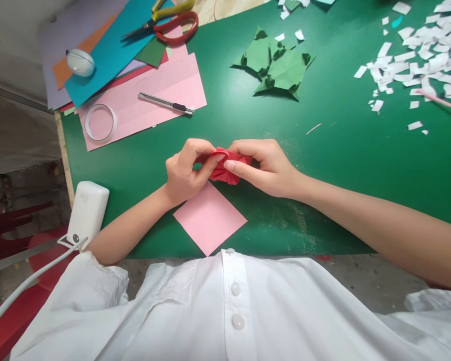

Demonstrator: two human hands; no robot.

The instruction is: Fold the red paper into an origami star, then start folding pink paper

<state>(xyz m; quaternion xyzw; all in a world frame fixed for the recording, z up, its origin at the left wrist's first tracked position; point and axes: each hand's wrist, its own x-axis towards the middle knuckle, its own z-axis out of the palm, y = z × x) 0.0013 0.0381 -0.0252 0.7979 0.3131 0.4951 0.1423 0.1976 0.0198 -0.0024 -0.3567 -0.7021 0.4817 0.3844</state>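
A small folded red paper (230, 173) is held up between both hands near the middle of the view. My left hand (190, 170) pinches its left part between thumb and fingers. On the other side, my right hand (268, 168) grips the right part, thumb lying across the front. The fingertips behind the paper are hidden. Just below the hands, a flat pink paper square (210, 218) lies cornerwise on the green table (342, 150), its top corner close under the red paper.
Green folded papers (285, 67) sit beyond my hands. White paper scraps (428, 55) lie at the far right. At the upper left are scissors (176, 27), a cutter (165, 103), a tape ring (100, 123) and coloured sheets (184, 75). A white power bank (88, 210) stands by my left forearm.
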